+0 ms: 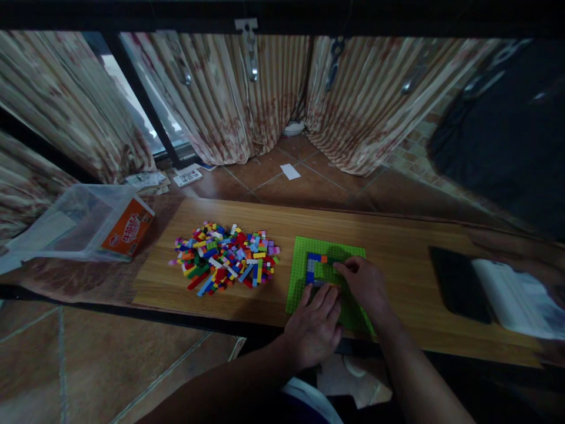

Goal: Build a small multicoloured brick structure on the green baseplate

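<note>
A green baseplate (300, 259) lies on the wooden board, bearing a partial outline of toy bricks. Blue bricks (314, 257) and an orange brick (323, 259) make up part of its far row, and grey and blue bricks (311, 268) run down its left side. My left hand (315, 330) rests over the near part of the plate, fingers stretched out and touching the near row of bricks. With thumb and forefinger closed, my right hand (364, 282) pinches a dark green brick (337, 259) at the outline's far right; the fingers hide part of it.
Left of the plate spreads a pile of mixed toy bricks (229, 256). A clear plastic bin (83, 221) with an orange label lies farther left. To the right are a dark flat object (457, 282) and a white plastic package (512, 297). Curtains (212, 100) hang behind.
</note>
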`<state>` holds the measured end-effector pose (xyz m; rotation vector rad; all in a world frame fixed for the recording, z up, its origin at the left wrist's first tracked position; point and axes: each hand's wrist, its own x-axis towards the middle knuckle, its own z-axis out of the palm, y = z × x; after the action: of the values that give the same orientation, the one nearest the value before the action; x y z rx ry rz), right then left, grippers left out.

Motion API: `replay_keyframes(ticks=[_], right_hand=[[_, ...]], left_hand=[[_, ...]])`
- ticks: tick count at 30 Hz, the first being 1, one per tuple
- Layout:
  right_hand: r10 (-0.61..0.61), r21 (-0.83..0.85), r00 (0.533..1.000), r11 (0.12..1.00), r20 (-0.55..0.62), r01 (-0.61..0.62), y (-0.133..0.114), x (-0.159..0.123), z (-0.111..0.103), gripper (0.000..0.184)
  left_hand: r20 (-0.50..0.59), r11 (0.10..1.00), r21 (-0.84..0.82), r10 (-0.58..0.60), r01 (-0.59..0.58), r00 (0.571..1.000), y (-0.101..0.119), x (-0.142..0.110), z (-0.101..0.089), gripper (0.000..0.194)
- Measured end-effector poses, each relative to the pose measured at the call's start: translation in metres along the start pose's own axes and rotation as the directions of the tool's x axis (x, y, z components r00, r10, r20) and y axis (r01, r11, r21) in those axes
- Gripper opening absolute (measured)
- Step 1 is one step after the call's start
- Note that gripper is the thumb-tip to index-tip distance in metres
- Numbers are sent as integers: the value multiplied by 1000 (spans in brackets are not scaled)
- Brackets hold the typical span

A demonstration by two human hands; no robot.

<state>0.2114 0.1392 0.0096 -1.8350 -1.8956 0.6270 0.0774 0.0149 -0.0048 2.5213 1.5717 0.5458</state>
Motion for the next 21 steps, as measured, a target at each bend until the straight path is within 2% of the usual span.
replay_keyframes(ticks=[9, 12, 17, 21], right_hand=[[-154, -83, 987, 985, -49, 150, 1, -9, 6, 36], [-137, -62, 990, 989, -30, 135, 2, -6, 1, 37], [-96, -30, 990, 995, 102, 99, 4, 1, -10, 41], [-109, -15, 989, 994, 102, 111, 5, 1, -9, 35]], left_hand=[[-13, 1000, 4, 3, -3, 1000, -1, 0, 2, 49], [-15, 1000, 6, 6, -6, 1000, 0, 0, 1, 49], [-33, 1000, 17, 2, -2, 999, 1, -1, -1, 49], [-33, 999, 39, 11, -10, 999, 2, -1, -2, 49]])
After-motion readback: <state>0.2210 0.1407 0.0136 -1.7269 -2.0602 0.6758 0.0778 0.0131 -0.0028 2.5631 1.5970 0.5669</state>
